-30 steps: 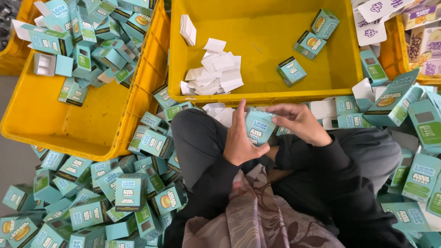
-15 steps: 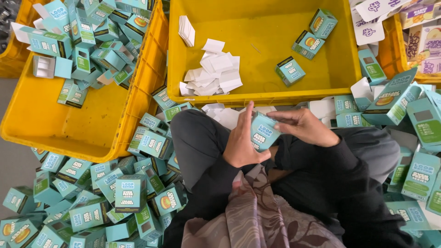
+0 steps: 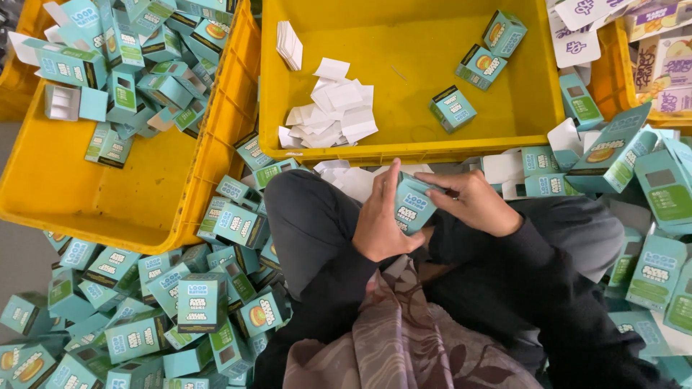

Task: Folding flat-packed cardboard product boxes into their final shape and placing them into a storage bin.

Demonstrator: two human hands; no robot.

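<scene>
A yellow plastic crate [image 3: 404, 148] just ahead of the knees holds a heap of white paper slips [image 3: 331, 115] and three small teal cartons [image 3: 453, 108], a second yellow crate [image 3: 144, 209] at the left is part-filled with more, and loose teal cartons [image 3: 194, 302] crowd the floor on both sides. Over the lap, the left hand [image 3: 382, 223] is curled around one teal carton [image 3: 412, 205], and the right hand [image 3: 472, 202] lays its fingers [image 3: 432, 179] along the carton's top edge. A strip of grey floor [image 3: 18, 252] shows at the far left.

teal box [image 3: 412, 205] tilted further, right hand [image 3: 472, 202] shifted rightward
</scene>
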